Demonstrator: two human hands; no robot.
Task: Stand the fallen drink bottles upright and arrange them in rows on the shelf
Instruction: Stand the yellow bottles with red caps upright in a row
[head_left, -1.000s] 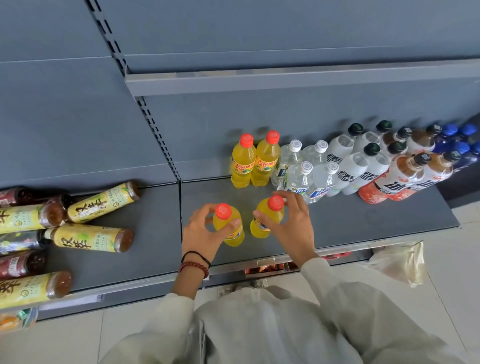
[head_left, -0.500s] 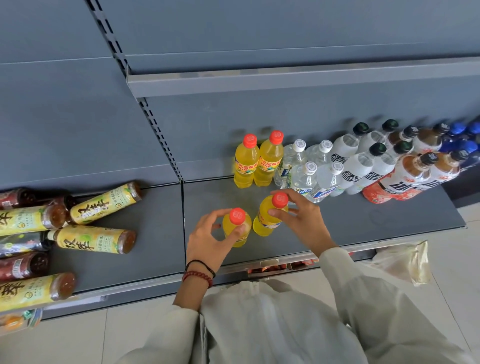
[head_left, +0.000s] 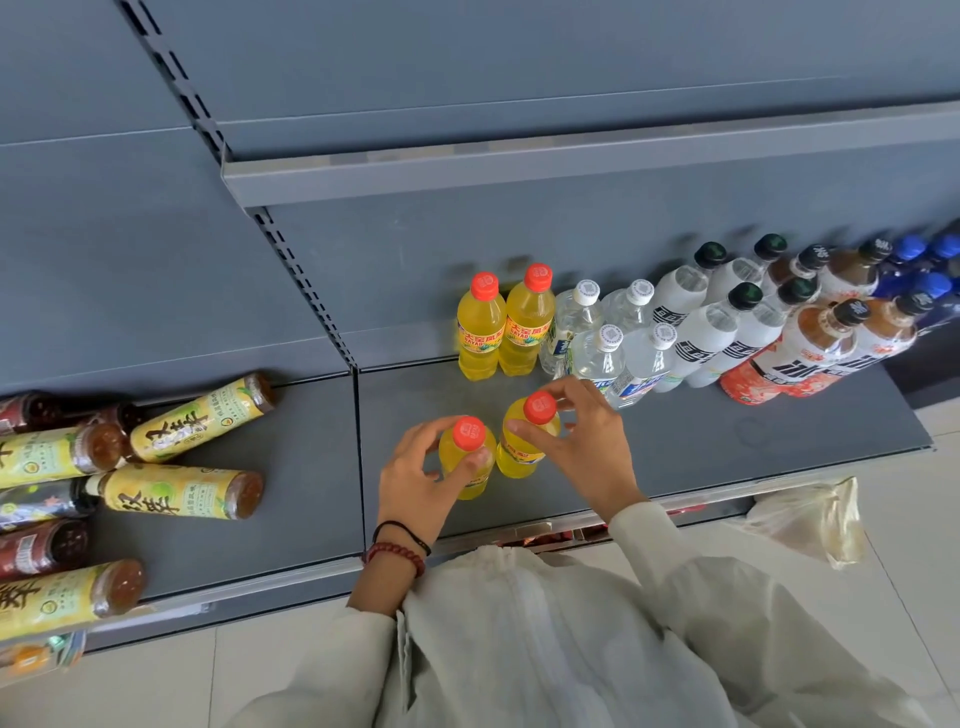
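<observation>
Yellow bottles, two with red caps, stand upright side by side near the front edge of the shelf (head_left: 675, 457), about touching. The left hand (head_left: 415, 478), with bracelets (head_left: 397, 551) on its wrist, grips the left bottle (head_left: 457, 460); its fingers (head_left: 421, 434) and thumb are curled round the shoulder just under the cap. The right hand (head_left: 587, 447) holds the right bottle (head_left: 524, 452), which stands slightly farther back, with its fingers (head_left: 576, 389) pinching the neck by the cap. At 4 o'clock from the pair, a bag (head_left: 810, 519) lies on the floor (head_left: 924, 597) below the shelf edge. At 9 o'clock, on the neighbouring shelf section, fallen bottles (head_left: 182, 491) with yellow and dark labels lie on their sides, several touching. At 12 o'clock, against the back wall, a back pair (head_left: 480, 332) of the same yellow drink stands upright. From there towards 2 o'clock the rows run on two deep: clear bottles (head_left: 597, 353), white bottles (head_left: 706, 327) with black caps, brown bottles (head_left: 810, 343), then blue bottles (head_left: 930, 286) at the far right.
</observation>
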